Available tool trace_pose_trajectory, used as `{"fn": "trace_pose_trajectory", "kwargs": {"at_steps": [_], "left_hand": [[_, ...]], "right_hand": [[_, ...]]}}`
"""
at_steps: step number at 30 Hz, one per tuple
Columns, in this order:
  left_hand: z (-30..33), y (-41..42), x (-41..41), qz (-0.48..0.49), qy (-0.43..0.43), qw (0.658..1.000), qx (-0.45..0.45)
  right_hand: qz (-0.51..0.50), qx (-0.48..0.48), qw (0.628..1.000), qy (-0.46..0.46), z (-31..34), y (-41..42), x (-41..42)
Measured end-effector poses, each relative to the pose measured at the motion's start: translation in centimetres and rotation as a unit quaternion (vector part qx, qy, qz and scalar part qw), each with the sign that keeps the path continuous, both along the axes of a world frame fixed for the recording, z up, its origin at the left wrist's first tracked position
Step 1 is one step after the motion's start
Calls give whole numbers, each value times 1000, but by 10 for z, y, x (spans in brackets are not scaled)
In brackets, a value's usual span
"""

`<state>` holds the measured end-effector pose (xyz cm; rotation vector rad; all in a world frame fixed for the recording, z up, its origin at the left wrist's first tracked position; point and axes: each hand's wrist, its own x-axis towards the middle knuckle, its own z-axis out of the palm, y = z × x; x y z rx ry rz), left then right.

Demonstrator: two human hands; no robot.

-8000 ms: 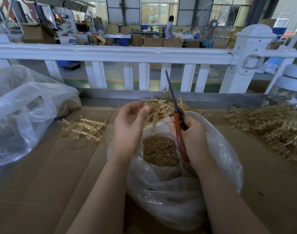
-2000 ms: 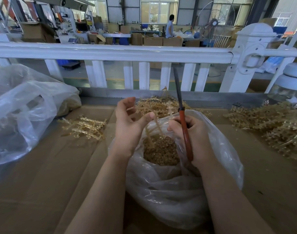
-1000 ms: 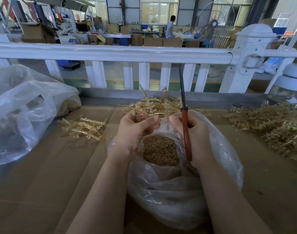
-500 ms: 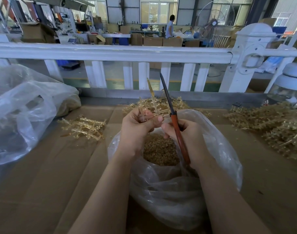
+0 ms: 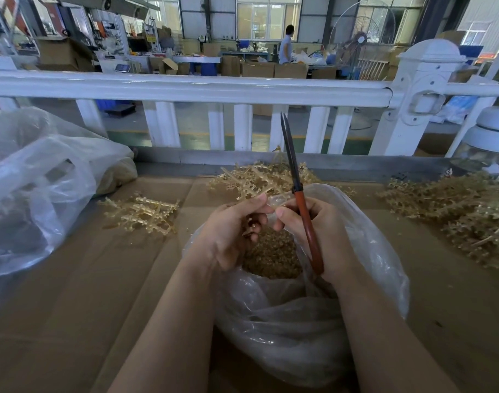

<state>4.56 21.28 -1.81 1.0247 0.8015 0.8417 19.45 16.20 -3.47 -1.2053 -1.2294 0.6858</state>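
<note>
A clear plastic bag (image 5: 299,330) stands open in front of me, with a heap of small golden-brown pieces (image 5: 272,256) inside. My right hand (image 5: 325,236) grips red-handled scissors (image 5: 305,219), blades together and pointing up. My left hand (image 5: 231,231) is over the bag's mouth, fingers curled, pinching a small brownish piece. The thumbs of both hands nearly meet at a bit of clear or pale plastic (image 5: 275,202).
Golden plastic sprigs lie in piles: behind the bag (image 5: 257,180), at left (image 5: 140,214) and at right (image 5: 464,214). A large clear bag (image 5: 35,188) sits at far left. A white railing (image 5: 200,89) borders the cardboard-covered table (image 5: 86,293). A jar (image 5: 495,143) stands at far right.
The long golden sprig held upright in my left hand half a second ago is gone from it. The scissors have tilted a little more upright, and both hands have sunk toward the bag's mouth.
</note>
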Motion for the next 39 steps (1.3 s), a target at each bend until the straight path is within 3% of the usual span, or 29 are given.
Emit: {"fn": "trace_pose_trajectory", "kwargs": {"at_steps": [10, 19, 29, 39], "left_hand": [[0, -1, -3, -37, -60, 997, 38], [-2, 2, -9, -87, -56, 991, 86], [-3, 1, -6, -21, -53, 995, 77], [-4, 5, -9, -32, -122, 991, 38]], "right_hand": [[22, -5, 1000, 7, 3, -3, -1], [22, -3, 1000, 9, 1, 1, -1], [-9, -12, 999, -42, -6, 5, -2], [-66, -22, 996, -56, -13, 11, 1]]}}
